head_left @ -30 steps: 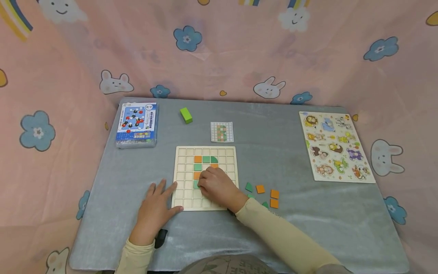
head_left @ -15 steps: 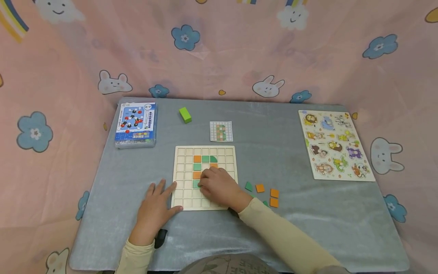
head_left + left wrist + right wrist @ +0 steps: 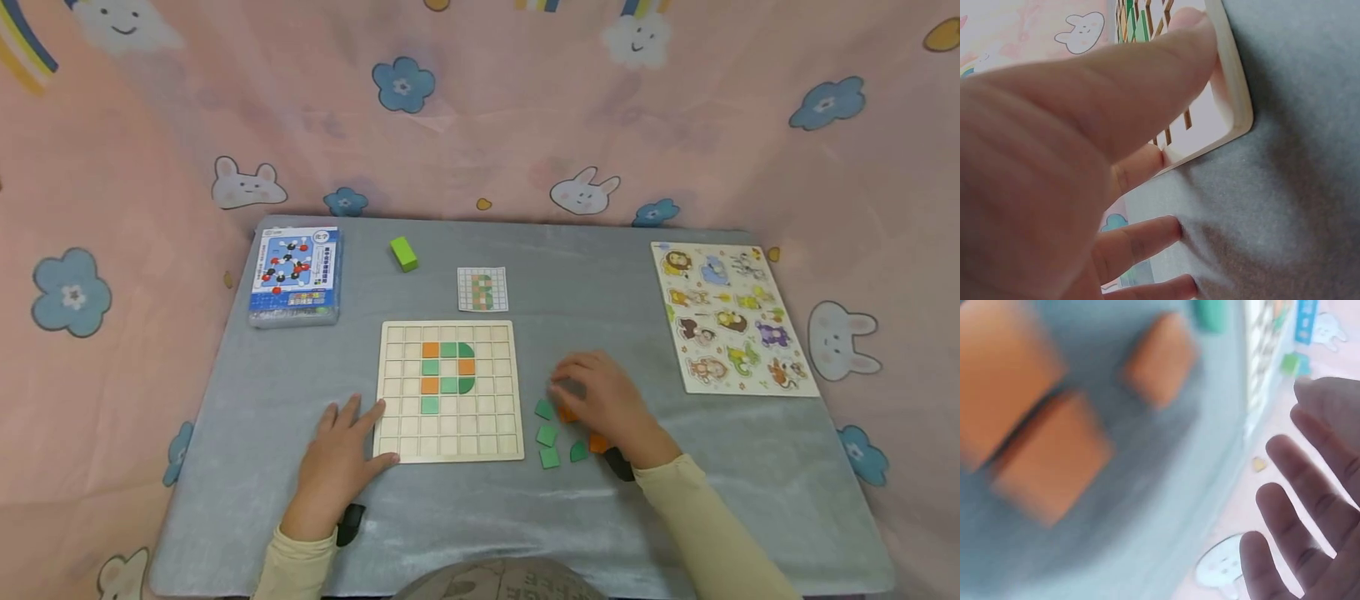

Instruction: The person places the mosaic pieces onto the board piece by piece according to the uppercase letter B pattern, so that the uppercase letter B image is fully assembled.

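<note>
A wooden grid board point(image 3: 495, 427) lies at the middle of the table, with several orange and green tiles point(image 3: 448, 385) set in its squares. My left hand point(image 3: 333, 458) rests along the board's left edge, fingers spread; in the left wrist view its thumb point(image 3: 1166, 62) lies over the near corner. To the right of the board my right hand point(image 3: 606, 407) hovers over loose tiles, holding nothing. Its fingers point(image 3: 1291, 462) are apart and relaxed in the right wrist view. Loose green tiles point(image 3: 547, 436) show beside it, and it partly covers the orange tiles point(image 3: 1054, 462).
A small card point(image 3: 482, 289) with a printed coloured grid lies behind the board. Farther back are a green block point(image 3: 403, 254) and a boxed molecule set point(image 3: 294, 279) at left. An animal puzzle board point(image 3: 735, 317) lies at the right.
My right hand has left the board and moved right over the loose tiles. A green square and a rounded green tile now show where it was. The left hand stays put.
</note>
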